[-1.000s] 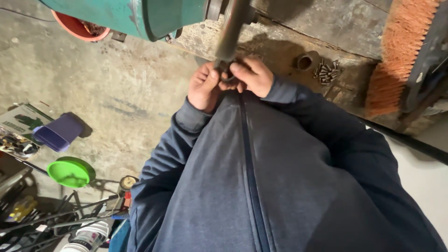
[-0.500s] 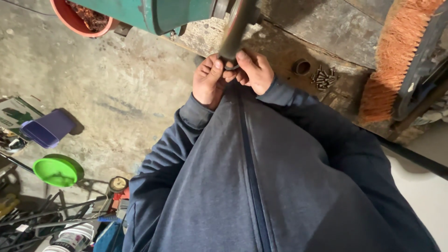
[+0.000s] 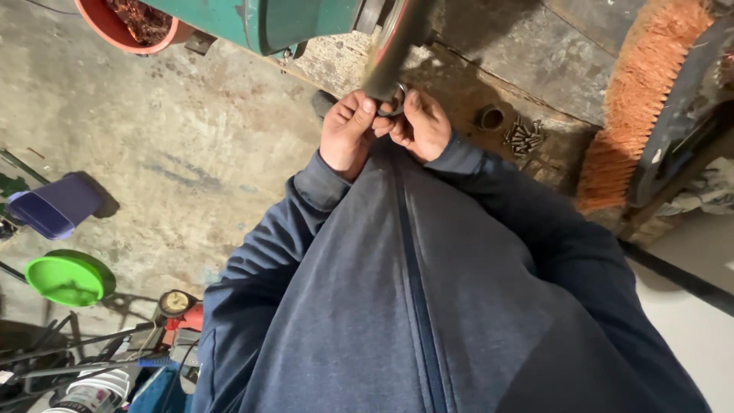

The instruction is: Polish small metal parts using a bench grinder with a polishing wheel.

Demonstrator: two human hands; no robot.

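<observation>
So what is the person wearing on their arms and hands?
Both arms are covered by long dark blue sleeves of a zip-up top, with a zip running down the front. Each sleeve ends in a ribbed cuff at the wrist. The left hand and the right hand are bare: no gloves, and no rings or watch that can be seen.

Green bowl (image 3: 67, 277) on concrete floor by purple tub (image 3: 55, 206), red pot (image 3: 130, 27) up top, orange-bristle broom (image 3: 631, 122) right, loose screws (image 3: 522, 138) near small socket (image 3: 490, 118).
</observation>
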